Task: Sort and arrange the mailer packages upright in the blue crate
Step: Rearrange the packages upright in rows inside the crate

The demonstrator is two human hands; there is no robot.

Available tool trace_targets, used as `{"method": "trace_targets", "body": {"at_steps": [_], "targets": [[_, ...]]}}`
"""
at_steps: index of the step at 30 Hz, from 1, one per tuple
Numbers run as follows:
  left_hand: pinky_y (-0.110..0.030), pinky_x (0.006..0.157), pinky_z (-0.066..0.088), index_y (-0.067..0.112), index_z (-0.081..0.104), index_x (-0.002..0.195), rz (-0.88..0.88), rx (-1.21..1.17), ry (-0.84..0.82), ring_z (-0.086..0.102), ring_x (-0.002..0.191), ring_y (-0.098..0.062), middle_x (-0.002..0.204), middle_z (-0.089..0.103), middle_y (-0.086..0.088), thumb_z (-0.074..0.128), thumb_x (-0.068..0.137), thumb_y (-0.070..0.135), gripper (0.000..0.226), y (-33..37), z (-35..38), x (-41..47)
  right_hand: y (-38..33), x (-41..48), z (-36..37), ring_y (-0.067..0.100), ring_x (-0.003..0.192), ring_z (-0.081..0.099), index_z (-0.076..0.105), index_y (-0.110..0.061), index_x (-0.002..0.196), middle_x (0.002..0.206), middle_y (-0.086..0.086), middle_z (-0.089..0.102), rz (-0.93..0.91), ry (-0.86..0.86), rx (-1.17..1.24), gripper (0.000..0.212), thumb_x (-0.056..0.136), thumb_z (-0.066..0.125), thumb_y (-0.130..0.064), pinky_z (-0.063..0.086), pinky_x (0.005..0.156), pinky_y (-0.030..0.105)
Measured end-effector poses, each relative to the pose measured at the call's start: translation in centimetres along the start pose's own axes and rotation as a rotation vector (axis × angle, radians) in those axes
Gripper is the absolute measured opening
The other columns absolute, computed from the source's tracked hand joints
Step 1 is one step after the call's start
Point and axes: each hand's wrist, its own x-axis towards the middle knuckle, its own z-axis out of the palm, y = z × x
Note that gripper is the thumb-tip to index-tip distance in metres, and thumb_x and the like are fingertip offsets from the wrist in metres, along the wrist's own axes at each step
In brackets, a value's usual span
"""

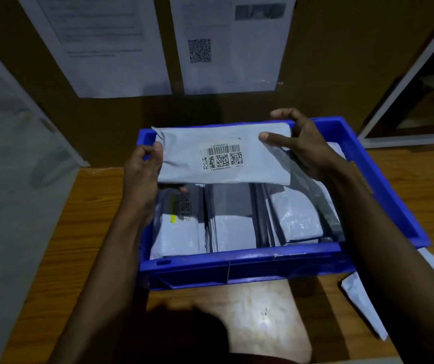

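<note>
Left hand and right hand pinch a flat, crinkly grey plastic mailer over the blue crate.

Grey barcoded mailer held flat above blue crate of mailers.

A brown wall rises behind the wooden worktop, all in dim light. Two printed paper sheets are stuck to it side by side: the left sheet carries blurred text, the right sheet a QR code and a small grey picture. At the right stands a white-framed unit with a dark opening. A pale grey panel fills the left side. A bright glare lies on the near wood.
</note>
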Motion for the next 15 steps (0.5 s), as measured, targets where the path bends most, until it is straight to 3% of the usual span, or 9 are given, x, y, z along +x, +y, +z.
{"method": "trace_targets", "body": {"at_steps": [2, 4, 7, 9, 12, 15], "targets": [[-0.034, 0.044, 0.058, 0.007, 0.055, 0.114, -0.012, -0.006, 0.002, 0.075, 0.074, -0.023, 0.096, 0.074, -0.004, 0.047, 0.107, 0.034, 0.029, 0.22, 0.05, -0.24, -0.01, -0.08, 0.23, 0.03, 0.085, 0.068, 0.059, -0.023, 0.12, 0.093, 0.019, 0.068, -0.036, 0.002, -0.07, 0.056, 0.071, 0.086, -0.026, 0.056, 0.075, 0.046], [-0.033, 0.044, 0.058, 0.012, 0.059, 0.12, -0.033, -0.007, -0.03, 0.075, 0.076, -0.024, 0.099, 0.077, -0.003, 0.047, 0.103, 0.045, 0.04, 0.41, 0.04, -0.44, 0.02, -0.02, 0.19, 0.038, 0.091, 0.07, 0.062, -0.025, 0.117, 0.104, 0.028, 0.069, -0.051, 0.002, -0.097, 0.053, 0.071, 0.086, -0.028, 0.056, 0.082, 0.057], [-0.032, 0.044, 0.057, 0.01, 0.064, 0.116, -0.057, 0.059, -0.061, 0.073, 0.078, -0.026, 0.096, 0.076, -0.004, 0.058, 0.095, 0.049, 0.045, 0.3, 0.1, -0.43, 0.03, -0.06, 0.06, 0.045, 0.107, 0.069, 0.067, -0.029, 0.112, 0.116, 0.022, 0.072, -0.062, -0.028, -0.094, 0.05, 0.068, 0.088, -0.035, 0.053, 0.09, 0.066], [-0.031, 0.043, 0.056, 0.009, 0.067, 0.107, -0.021, 0.101, -0.068, 0.072, 0.075, -0.027, 0.091, 0.075, -0.006, 0.066, 0.095, 0.039, 0.033, -0.04, 0.13, -0.39, 0.14, -0.07, 0.02, 0.045, 0.108, 0.069, 0.07, -0.029, 0.112, 0.116, 0.014, 0.074, -0.061, -0.058, -0.115, 0.048, 0.068, 0.088, -0.038, 0.056, 0.086, 0.059], [-0.032, 0.044, 0.056, 0.009, 0.07, 0.103, -0.015, 0.106, -0.082, 0.073, 0.07, -0.026, 0.09, 0.077, -0.009, 0.065, 0.098, 0.03, 0.022, -0.22, 0.03, -0.36, 0.08, -0.17, 0.23, 0.027, 0.103, 0.073, 0.073, -0.018, 0.113, 0.111, 0.004, 0.077, -0.04, -0.093, -0.086, 0.038, 0.077, 0.081, -0.026, 0.061, 0.08, 0.033], [-0.035, 0.061, 0.059, 0.01, 0.071, 0.102, -0.036, 0.09, -0.109, 0.074, 0.084, -0.027, 0.097, 0.077, -0.012, 0.066, 0.097, 0.031, 0.023, -0.31, -0.01, -0.22, -0.41, -0.68, 0.34, 0.013, 0.105, 0.073, 0.075, -0.012, 0.114, 0.112, 0.0, 0.078, 0.001, -0.182, -0.096, 0.035, 0.081, 0.073, -0.025, 0.057, 0.089, 0.023]]}}
